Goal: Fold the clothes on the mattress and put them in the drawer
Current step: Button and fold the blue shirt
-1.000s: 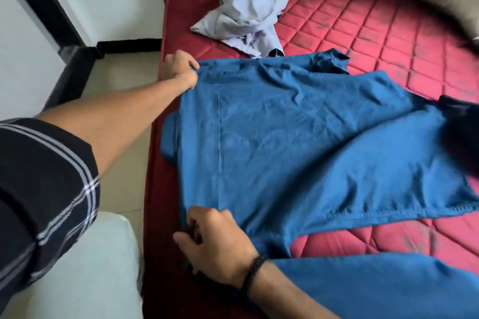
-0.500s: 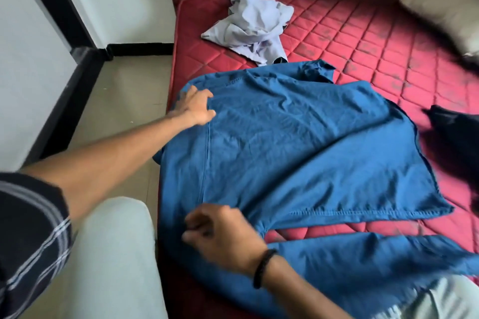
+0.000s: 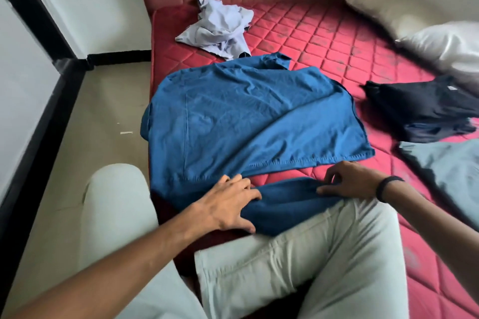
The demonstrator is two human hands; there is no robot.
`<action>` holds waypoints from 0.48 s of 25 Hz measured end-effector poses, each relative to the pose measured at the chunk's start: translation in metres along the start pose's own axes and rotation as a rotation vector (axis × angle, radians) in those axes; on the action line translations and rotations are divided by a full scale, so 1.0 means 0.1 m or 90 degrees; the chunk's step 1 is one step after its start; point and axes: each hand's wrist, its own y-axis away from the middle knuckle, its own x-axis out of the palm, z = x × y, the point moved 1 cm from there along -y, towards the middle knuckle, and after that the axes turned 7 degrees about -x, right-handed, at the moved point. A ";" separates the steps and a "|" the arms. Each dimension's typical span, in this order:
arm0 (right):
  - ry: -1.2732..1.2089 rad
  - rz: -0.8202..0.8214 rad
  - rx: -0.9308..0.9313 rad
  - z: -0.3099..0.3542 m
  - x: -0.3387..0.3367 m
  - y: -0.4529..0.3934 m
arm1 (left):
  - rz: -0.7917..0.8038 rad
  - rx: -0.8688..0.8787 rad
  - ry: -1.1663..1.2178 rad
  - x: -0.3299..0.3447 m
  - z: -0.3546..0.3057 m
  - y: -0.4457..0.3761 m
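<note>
A blue shirt (image 3: 246,122) lies spread on the red quilted mattress (image 3: 324,41), its left side hanging slightly over the mattress edge. A long blue strip of it runs along the near edge, across my thigh. My left hand (image 3: 230,202) grips the left end of that strip, fingers on top and thumb at its lower edge. My right hand (image 3: 347,181), with a black wristband, pinches the strip's upper edge farther right. No drawer is in view.
A crumpled lavender garment (image 3: 220,28) lies near the pink headboard. A black garment (image 3: 420,109) and a grey one (image 3: 451,171) lie at the right, with pillows (image 3: 427,31) behind them. Bare floor (image 3: 103,111) runs along the mattress's left side. My legs in light trousers (image 3: 311,261) fill the foreground.
My left hand left the shirt's far shoulder and came down to the near strip. My right hand slid right along that strip. The view pulled back, showing more of the bed.
</note>
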 end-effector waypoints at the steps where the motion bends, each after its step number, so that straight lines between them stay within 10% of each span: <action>1: -0.013 -0.033 -0.018 0.02 -0.01 0.04 | -0.008 -0.006 0.003 -0.01 0.01 0.00; 12: -0.103 -0.303 -0.152 -0.18 -0.13 1.17 | -0.079 -0.080 0.410 -0.34 0.13 0.23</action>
